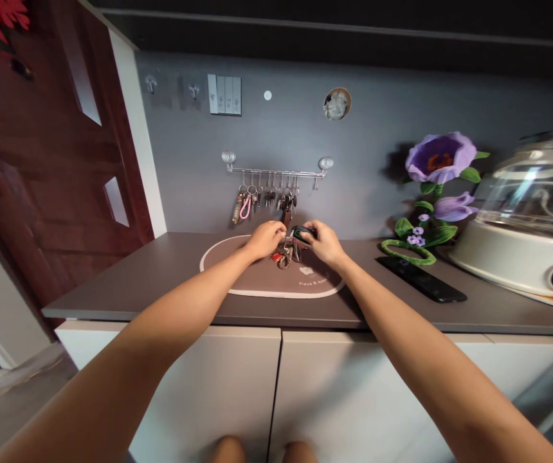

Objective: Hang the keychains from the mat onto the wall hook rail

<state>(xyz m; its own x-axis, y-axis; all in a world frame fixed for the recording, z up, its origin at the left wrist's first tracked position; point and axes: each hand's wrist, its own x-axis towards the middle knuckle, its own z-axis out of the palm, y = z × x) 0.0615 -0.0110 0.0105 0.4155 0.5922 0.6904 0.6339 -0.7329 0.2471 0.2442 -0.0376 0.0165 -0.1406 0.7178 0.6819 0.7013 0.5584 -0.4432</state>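
Note:
Above a brown oval mat (252, 276), my two hands are close together. My right hand (323, 241) is closed around a dark key fob (304, 233). The fingers of my left hand (267, 238) are pinched together beside the ring area of the same bunch; what lies between the fingertips is too small to make out. Between and below the hands is a bunch of keys and trinkets (285, 259), with a red piece and a braided loop. Just behind them, several key sets (271, 196) hang from a clear hook rail (276, 172) on the wall.
A black phone (421, 280) lies on the grey counter (126, 270) to the right. Behind it stands a purple fabric flower (443, 161) with a green looped base. A white appliance with a clear lid (522, 251) occupies the far right. A dark shelf (353, 32) overhangs the counter.

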